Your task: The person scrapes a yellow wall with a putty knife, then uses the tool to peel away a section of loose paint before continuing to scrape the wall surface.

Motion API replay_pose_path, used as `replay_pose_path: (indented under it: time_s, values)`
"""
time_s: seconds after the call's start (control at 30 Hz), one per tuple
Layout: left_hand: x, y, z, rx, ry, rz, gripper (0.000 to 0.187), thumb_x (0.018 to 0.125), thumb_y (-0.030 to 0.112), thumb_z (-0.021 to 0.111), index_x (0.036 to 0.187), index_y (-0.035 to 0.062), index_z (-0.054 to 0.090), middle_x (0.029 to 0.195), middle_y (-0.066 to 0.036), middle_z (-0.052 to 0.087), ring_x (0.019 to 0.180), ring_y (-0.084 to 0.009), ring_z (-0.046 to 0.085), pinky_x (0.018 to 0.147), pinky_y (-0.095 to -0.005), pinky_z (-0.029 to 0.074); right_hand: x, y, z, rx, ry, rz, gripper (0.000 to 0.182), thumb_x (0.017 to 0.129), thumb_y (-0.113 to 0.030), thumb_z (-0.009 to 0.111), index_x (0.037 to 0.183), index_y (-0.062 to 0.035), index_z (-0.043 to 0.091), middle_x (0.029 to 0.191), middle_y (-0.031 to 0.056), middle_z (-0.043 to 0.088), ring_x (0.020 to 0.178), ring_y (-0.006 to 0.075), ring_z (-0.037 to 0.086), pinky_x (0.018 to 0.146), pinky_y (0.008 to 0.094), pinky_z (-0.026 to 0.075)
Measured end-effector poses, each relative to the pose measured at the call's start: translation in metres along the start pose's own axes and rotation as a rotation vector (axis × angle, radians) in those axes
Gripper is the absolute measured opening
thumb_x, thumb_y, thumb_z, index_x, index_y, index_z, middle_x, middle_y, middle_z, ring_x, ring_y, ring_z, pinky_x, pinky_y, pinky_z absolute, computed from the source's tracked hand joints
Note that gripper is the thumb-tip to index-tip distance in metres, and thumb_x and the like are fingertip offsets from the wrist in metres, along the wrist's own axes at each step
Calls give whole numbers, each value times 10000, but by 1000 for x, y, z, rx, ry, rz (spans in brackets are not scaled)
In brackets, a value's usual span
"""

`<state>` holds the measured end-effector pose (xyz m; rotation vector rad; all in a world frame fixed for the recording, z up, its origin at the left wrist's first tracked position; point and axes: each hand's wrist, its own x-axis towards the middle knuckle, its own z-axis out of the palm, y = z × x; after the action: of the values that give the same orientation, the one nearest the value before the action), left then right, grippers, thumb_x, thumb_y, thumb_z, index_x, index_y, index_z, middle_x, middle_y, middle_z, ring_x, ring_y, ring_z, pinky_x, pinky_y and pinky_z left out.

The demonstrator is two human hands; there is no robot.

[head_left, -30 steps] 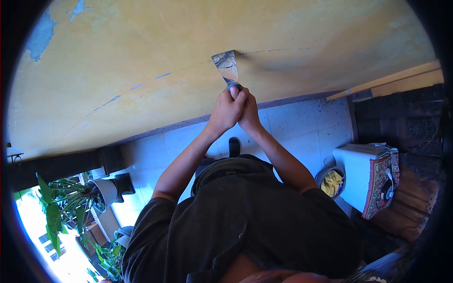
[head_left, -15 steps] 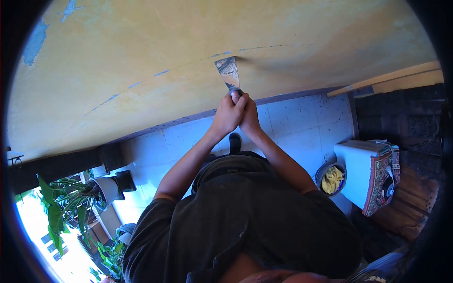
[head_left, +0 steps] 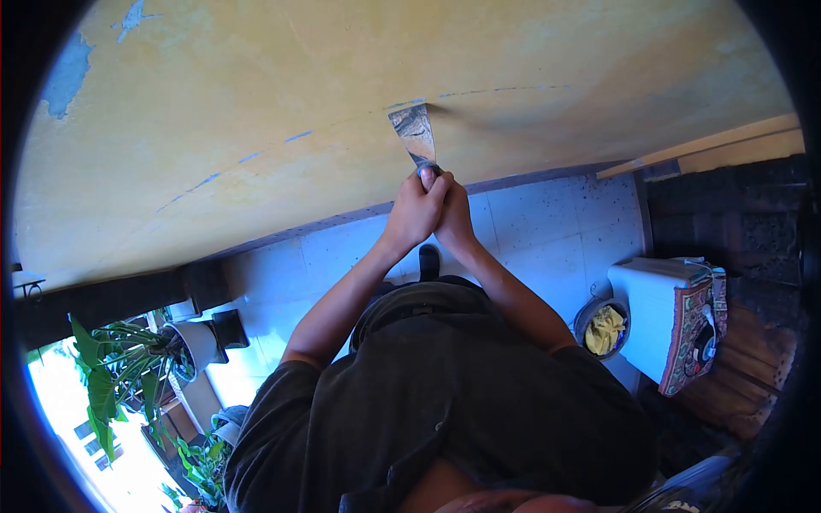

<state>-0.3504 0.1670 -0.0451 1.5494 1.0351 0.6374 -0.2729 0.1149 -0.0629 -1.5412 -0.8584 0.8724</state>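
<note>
A putty knife (head_left: 414,132) with a wide, stained metal blade points up at the yellow wall (head_left: 282,77). Its blade edge lies at a thin, broken line of bluish scrape marks (head_left: 298,136) running across the paint, seemingly against the wall. My left hand (head_left: 412,211) is closed round the handle, thumb on top. Pressed against it from the right, my right hand (head_left: 453,214) is closed over the same grip. Fingers and palms cover most of the handle.
Larger bluish peeled patches (head_left: 67,75) show at upper left. Potted plants (head_left: 195,346) stand at lower left. On the right are a bucket (head_left: 584,325) holding yellowish pieces and a white cabinet (head_left: 646,316) with a patterned cloth. Pale tiles (head_left: 539,222) cover the floor.
The view has shifted slightly, so wall marks and bucket sit a little lower and further right. Both hands keep their grip, and the blade stays almost at the same place along the scraped line.
</note>
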Motion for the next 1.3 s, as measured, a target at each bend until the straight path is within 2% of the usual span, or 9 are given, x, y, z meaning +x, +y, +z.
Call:
replay_pose_path:
  time_s: [0.3,0.5,0.6,0.7,0.8,0.9,1.03,1.3]
  values:
    - [5,4,-5,18,-71,-68,442,945,336,609,969,-105,604,882,-294,667,848,-420,656,826,-450,507,4,1,-1,1,-22,-28,445,1073,-414,537,968,6,637,793,137,680,748,168,608,689,371,495]
    - [4,-5,-4,23,-13,-17,434,947,334,607,956,-99,614,891,-306,667,873,-450,658,827,-468,503,2,7,7,15,23,-7,447,1073,-415,535,960,4,639,784,145,675,740,172,608,681,375,493]
    - [1,7,-8,19,-33,-25,433,948,335,606,964,-97,616,900,-312,667,892,-456,661,834,-474,501,2,0,4,6,14,-60,450,1074,-415,533,958,7,638,775,141,675,734,172,605,675,375,493]
    - [1,7,-8,62,-43,-54,374,983,285,568,1017,-81,639,866,-200,650,820,-256,608,797,-381,495,2,0,7,33,32,-65,544,1055,-496,538,847,2,609,730,67,637,724,115,540,635,349,462]
    - [3,-3,-8,52,-63,-57,434,946,335,610,967,-99,615,910,-312,669,889,-454,662,832,-467,504,1,8,6,10,1,-38,454,1074,-419,533,957,6,638,769,133,672,730,167,594,674,369,491]
    - [0,-10,-4,21,-13,-19,437,944,334,613,974,-102,613,914,-307,675,887,-451,664,833,-464,507,0,12,9,40,12,-27,460,1074,-425,531,957,7,638,774,121,672,739,162,592,683,363,490]
    - [-1,-3,-9,26,-64,-90,435,941,332,616,978,-101,608,903,-292,678,881,-421,671,837,-452,511,-4,7,9,20,4,15,463,1078,-426,523,957,7,636,781,108,675,746,156,587,687,358,489]
    - [8,-16,-3,59,-25,-20,422,937,329,620,953,-92,612,869,-285,670,838,-410,666,814,-447,514,10,33,9,32,4,-75,450,1072,-430,531,973,-4,640,776,117,680,726,163,607,666,366,491]
